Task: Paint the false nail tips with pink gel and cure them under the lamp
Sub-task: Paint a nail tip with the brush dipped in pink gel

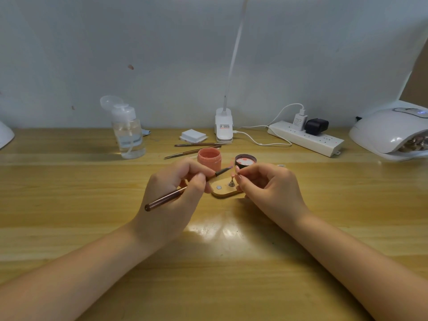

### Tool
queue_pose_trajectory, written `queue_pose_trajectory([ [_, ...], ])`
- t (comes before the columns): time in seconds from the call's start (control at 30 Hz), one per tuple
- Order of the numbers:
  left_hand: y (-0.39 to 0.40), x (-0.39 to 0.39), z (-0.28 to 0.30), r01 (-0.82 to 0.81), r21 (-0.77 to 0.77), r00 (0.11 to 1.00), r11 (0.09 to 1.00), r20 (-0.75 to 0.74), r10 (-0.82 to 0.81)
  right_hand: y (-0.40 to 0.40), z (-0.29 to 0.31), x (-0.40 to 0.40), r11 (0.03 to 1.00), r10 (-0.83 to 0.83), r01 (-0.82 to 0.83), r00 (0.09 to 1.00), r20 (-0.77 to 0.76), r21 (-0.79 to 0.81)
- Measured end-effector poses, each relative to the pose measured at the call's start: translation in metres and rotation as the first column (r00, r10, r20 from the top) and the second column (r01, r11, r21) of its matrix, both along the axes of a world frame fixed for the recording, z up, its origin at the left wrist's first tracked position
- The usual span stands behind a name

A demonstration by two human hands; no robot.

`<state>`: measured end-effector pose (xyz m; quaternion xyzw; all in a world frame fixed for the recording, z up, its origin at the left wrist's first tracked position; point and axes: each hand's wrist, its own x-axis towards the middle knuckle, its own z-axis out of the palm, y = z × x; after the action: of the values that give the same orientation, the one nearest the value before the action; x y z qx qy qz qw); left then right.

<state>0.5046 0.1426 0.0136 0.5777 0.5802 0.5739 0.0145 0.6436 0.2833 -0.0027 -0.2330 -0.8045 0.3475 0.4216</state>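
- The left hand (176, 193) pinched a brush (185, 188) between curled thumb and fingers, its bristles pointing right toward a nail tip (232, 175).
- The right hand (266, 184) pinched that small pink nail tip at its fingertips, just above a metal stand (231, 183) on a wooden holder (223, 190); the tip was too small to make out well, and the hands hid the holder's left and right ends.
- A pink gel jar (209, 158) stood open just behind the hands, its lid (245, 161) beside it on the right, inner face up and smeared pink.
- The curing lamp (389, 133) sat at the table's (69, 216) far right edge, cut off by the frame; what lay inside its opening was unclear.
- Another white object (5, 135) was cut off at the far left edge.
- Along the far edge stood a pump bottle (128, 133), white pads (193, 136), a clip lamp (223, 128) with an unreadable label, and a power strip (305, 140).
- Two spare tools (196, 148) lay behind the jar.
- The table's near half lay bare around both forearms.
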Motion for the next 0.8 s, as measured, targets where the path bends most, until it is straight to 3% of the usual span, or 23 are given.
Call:
queue_pose_trajectory([
  [0.17,0.0031,0.0026,-0.0027,-0.013,-0.06,1.0,0.998,-0.015,0.012,0.0005,-0.0003,0.0002,1.0,0.005,-0.005,1.0,-0.004,-0.014],
  [0.33,0.0015,-0.0002,-0.0013,0.027,-0.053,0.995,0.998,0.094,-0.022,0.0005,-0.0002,0.0009,1.0,0.011,-0.011,1.0,0.005,-0.019],
  [0.8,-0.0005,0.002,-0.0015,-0.001,-0.054,1.0,0.999,0.022,0.002,0.0002,0.0003,0.0012,1.0,0.009,-0.009,1.0,0.003,-0.019],
])
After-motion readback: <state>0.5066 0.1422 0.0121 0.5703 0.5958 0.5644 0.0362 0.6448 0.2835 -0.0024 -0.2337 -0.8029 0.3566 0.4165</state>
